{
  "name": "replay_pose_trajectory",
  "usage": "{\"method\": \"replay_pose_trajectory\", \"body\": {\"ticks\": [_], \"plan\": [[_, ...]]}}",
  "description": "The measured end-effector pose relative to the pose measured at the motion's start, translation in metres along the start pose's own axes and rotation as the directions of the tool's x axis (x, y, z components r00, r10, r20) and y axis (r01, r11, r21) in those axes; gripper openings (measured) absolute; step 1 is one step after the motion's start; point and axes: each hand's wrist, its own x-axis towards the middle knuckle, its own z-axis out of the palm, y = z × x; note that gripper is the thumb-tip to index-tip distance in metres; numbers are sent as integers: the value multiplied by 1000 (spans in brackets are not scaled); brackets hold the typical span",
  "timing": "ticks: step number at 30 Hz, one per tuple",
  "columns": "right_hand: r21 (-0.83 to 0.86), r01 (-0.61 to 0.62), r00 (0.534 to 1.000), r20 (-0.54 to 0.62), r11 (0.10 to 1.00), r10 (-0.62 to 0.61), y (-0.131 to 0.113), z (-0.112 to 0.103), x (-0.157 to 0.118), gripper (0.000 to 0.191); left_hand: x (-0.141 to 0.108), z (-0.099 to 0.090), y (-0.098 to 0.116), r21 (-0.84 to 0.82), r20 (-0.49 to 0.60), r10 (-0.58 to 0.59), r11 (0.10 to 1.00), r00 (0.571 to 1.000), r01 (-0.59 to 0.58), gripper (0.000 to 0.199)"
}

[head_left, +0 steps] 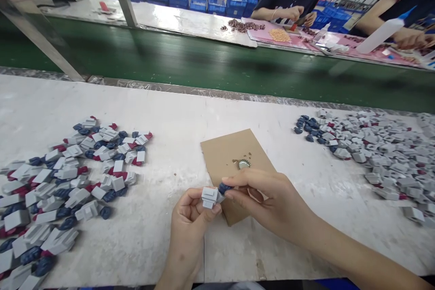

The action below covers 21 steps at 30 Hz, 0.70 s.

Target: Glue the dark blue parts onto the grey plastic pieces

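Near the front middle of the table, my left hand (192, 219) grips a light grey blocky plastic part (210, 197) between thumb and fingers. My right hand (263, 195) pinches a small dark blue part (224, 188) at the grey part's right side; the two parts appear to touch. Beneath and behind my hands lies a brown cardboard piece (248, 145), turned at an angle. A metal bottle cap (244, 164) and a few small brown crumbs rest on it, just beyond my right hand.
Joined grey, blue and dark red parts (68, 176) spread over the left of the table. A heap of grey parts (380, 154) covers the right, with loose blue pieces (307, 127) beside it. Behind runs a green conveyor (170, 63); across it, people's hands work at a pink surface.
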Motion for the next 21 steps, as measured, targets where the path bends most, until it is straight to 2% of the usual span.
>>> {"method": "replay_pose_trajectory", "body": {"ticks": [4, 8, 11, 13, 15, 17, 19, 21], "plan": [[71, -37, 999, 8, 997, 37, 2, 6, -4, 9, 0, 0, -2, -9, -21, 11, 1000, 1000, -11, 17], [129, -47, 995, -84, 991, 58, 8, 22, -9, 8, 0, 2, -2, 2, -74, 37, 999, 997, -37, 20], [127, 49, 985, -169, 991, -27, 9, 32, -14, 14, -1, 3, -1, 37, -75, 23, 999, 997, -21, 19], [103, 125, 974, -200, 987, -102, 11, 31, -19, 25, -4, 5, 3, 3, -43, -18, 1000, 999, 18, 17], [38, 144, 961, -243, 989, -131, 15, 24, -29, 38, -8, 8, 8, -47, -19, -69, 997, 997, 68, 19], [-45, 89, 944, -315, 995, -99, 24, 10, -44, 44, -11, 13, 14, -69, -42, -106, 992, 993, 103, 28], [-100, -14, 917, -397, 995, -27, 38, -9, -64, 42, -9, 16, 20, -62, -88, -104, 993, 991, 99, 42], [-143, -173, 869, -488, 974, 83, 56, -30, -88, 33, -2, 11, 22, -30, -108, -64, 998, 992, 61, 51]]}}
